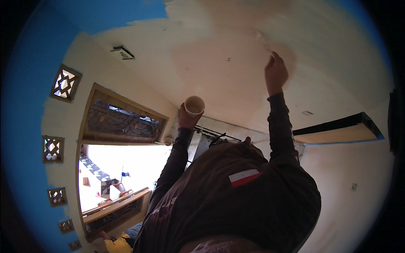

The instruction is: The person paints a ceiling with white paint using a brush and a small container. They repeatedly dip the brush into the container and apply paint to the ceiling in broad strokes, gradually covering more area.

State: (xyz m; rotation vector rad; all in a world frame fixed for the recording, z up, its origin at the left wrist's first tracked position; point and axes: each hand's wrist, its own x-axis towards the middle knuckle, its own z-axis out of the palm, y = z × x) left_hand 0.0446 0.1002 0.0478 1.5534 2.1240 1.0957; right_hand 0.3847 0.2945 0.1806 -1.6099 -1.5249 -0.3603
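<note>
My left hand (pixel 188 119) is wrapped round a pale round tub (pixel 194 105), its open mouth turned toward me. The inside looks light, and its contents are hard to make out. Farther up and to the right, my right hand (pixel 276 72) is closed on a paintbrush (pixel 265 44). The brush's pale tip meets a broad, partly cream-coated surface (pixel 230 78), and its outline is faint against it. Darker beige patches around the brush look damp. Both my arms are raised in dark sleeves.
Blue paint (pixel 126 14) borders the cream at the upper left. A wood-framed window opening (pixel 90 139) and patterned vent blocks (pixel 66 83) are on the left. A dark-edged shelf-like panel (pixel 341 130) juts out at right. Another person in a yellow top (pixel 120 243) is at the lower left.
</note>
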